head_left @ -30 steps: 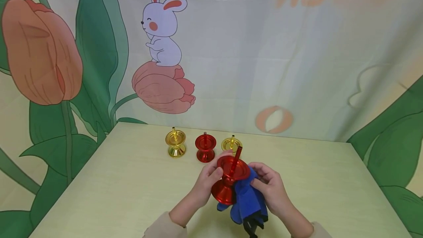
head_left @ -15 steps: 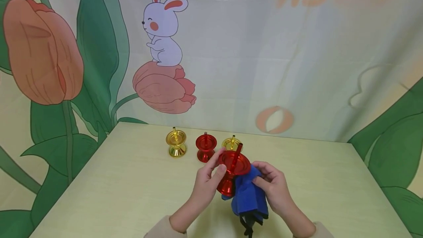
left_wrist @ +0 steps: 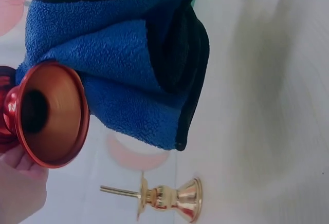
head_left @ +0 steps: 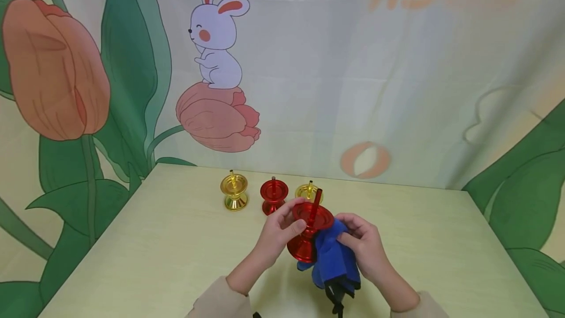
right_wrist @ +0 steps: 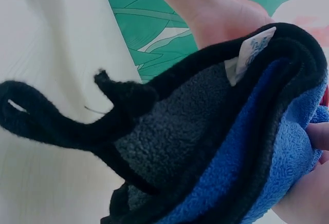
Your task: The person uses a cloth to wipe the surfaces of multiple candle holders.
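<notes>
A shiny red candle holder (head_left: 302,248) with an upright spike is held above the table, tilted slightly. My left hand (head_left: 277,233) grips it from the left, thumb in front below the dish rim. In the left wrist view, the hollow underside of its base (left_wrist: 61,113) faces the camera. On the other side, my right hand (head_left: 365,245) pinches a blue cloth (head_left: 333,259) with black edging, bunched against the holder's stem and base. The right wrist view shows the cloth's grey inner side (right_wrist: 175,116), a white tag (right_wrist: 252,54) and a black loop (right_wrist: 46,124).
Behind the hands, a gold candle holder (head_left: 234,193), a smaller red candle holder (head_left: 273,195) and another gold candle holder (head_left: 304,190), partly hidden, stand in a row on the pale table (head_left: 176,239). A printed curtain (head_left: 300,87) hangs along the table's back edge.
The held red candle holder has shifted slightly up and to the right, and my left thumb has moved right along it. The cloth in my right hand stays against it, moving only slightly.
</notes>
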`<state>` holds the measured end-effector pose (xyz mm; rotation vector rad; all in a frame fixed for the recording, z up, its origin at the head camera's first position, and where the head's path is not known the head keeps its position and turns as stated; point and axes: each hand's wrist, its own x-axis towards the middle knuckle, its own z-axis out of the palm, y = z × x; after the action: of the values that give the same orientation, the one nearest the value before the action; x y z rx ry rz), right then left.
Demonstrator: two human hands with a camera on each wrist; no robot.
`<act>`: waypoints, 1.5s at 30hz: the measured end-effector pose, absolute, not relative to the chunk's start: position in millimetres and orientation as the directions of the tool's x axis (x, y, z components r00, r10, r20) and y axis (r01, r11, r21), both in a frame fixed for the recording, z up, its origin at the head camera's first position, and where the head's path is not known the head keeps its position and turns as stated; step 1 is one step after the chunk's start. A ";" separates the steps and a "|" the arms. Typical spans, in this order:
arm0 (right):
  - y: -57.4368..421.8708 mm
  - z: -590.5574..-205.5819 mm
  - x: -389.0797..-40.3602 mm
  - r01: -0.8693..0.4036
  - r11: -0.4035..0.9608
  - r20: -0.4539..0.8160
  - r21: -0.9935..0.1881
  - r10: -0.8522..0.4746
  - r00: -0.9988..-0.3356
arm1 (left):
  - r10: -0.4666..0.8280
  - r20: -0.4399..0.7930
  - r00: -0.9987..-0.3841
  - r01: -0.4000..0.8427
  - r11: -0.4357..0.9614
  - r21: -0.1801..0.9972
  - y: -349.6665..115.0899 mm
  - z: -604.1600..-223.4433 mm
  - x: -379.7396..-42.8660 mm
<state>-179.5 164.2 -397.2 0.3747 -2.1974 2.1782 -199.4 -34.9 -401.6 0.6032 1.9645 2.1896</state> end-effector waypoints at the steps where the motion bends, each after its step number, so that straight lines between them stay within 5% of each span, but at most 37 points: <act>1: 164.9 -398.3 -180.8 -0.177 -0.011 0.177 -0.984 -0.152 -0.972 | 0.375 0.198 -0.906 0.155 -0.142 0.978 -35.0 -403.0 -200.7; 10: 169.5 -408.8 -189.8 -0.131 -0.022 0.133 -0.991 -0.170 -0.976 | 0.441 0.178 -0.880 0.117 -0.162 0.980 -35.1 -414.2 -208.4; 18: 167.0 -405.0 -193.5 -0.042 0.046 0.040 -0.998 -0.054 -0.998 | 0.216 0.222 -0.951 0.222 -0.022 0.975 -27.8 -417.1 -210.7; 28: 159.8 -399.1 -189.5 -0.028 0.092 0.028 -0.995 -0.008 -1.000 | 0.215 0.211 -0.953 0.234 0.088 0.968 -24.9 -416.0 -207.0; 36: 165.3 -404.8 -192.0 -0.098 0.020 0.095 -0.995 -0.113 -0.989 | 0.275 0.191 -0.942 0.191 -0.030 0.981 -28.7 -416.9 -210.5; 45: 178.2 -414.6 -199.0 -0.119 -0.187 0.183 -0.975 -0.378 -0.908 | 0.546 0.212 -0.811 0.148 -0.159 0.976 -38.3 -416.2 -210.7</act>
<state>-199.0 178.2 -414.6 0.6545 -2.1023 2.4786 -210.7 -38.3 -416.2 0.7912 1.8293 2.0520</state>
